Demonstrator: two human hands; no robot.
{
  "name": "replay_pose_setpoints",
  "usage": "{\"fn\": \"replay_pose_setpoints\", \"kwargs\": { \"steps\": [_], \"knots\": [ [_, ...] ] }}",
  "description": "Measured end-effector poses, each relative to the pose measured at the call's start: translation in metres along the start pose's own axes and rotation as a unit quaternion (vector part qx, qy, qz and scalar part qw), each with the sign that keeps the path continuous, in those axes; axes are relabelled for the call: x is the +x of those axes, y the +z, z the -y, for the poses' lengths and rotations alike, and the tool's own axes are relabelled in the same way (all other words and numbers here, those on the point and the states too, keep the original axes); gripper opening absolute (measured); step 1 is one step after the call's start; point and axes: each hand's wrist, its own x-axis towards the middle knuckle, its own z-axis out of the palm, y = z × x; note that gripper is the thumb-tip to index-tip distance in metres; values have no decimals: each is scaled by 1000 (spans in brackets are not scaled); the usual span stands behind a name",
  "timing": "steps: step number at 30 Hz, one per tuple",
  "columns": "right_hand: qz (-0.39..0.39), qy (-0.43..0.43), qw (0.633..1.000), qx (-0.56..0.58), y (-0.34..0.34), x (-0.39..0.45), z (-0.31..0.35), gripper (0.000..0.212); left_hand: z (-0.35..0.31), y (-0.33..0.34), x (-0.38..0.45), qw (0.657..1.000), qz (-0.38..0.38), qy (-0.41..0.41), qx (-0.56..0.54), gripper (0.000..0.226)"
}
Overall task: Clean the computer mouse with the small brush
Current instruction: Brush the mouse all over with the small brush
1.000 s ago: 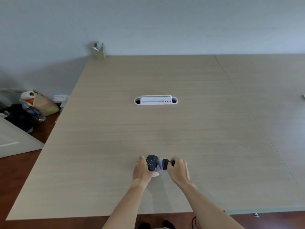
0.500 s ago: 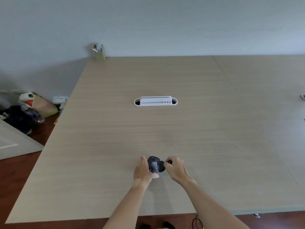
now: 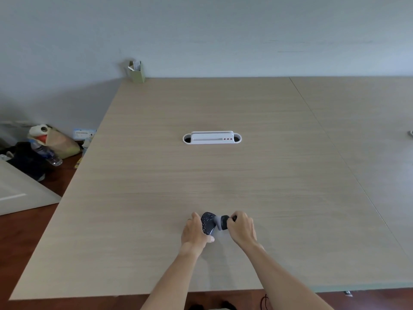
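Note:
A dark computer mouse (image 3: pixel 207 223) speckled with pale dust is tilted on its side near the front of the wooden table (image 3: pixel 156 180). My left hand (image 3: pixel 194 233) grips it from the left, thumb under its near end. My right hand (image 3: pixel 241 229) is closed around a small brush (image 3: pixel 221 222) with a dark collar and pale grey bristles. The bristles press against the mouse's right side. Most of the brush handle is hidden in my fist.
A white cable-port cover (image 3: pixel 211 138) sits in the table's middle. A green pen holder (image 3: pixel 136 72) stands at the far left corner by the wall. Bags and a bottle (image 3: pixel 48 153) lie on the floor to the left. A second table (image 3: pixel 366 121) adjoins on the right.
The brush has shifted a little across the mouse's right side, first closer in, then back out. The mouse stays held in my left hand at the same spot.

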Motion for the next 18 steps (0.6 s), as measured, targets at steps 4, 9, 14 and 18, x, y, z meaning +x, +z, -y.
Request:
{"fn": "replay_pose_setpoints", "kwargs": {
  "steps": [4,9,14,18],
  "knots": [
    [56,-48,997,31,-4,0,5,15,1,0,0,1000,1,0,-10,68],
    [25,2,1000,-11,-7,6,-1,13,1,1,-2,1000,-2,0,1,65],
    [52,-35,998,20,-5,3,2,16,1,2,-3,1000,-1,0,2,63],
    [-13,-15,1000,9,-4,5,1,29,1,1,-5,1000,0,-1,21,63]
  ]
}}
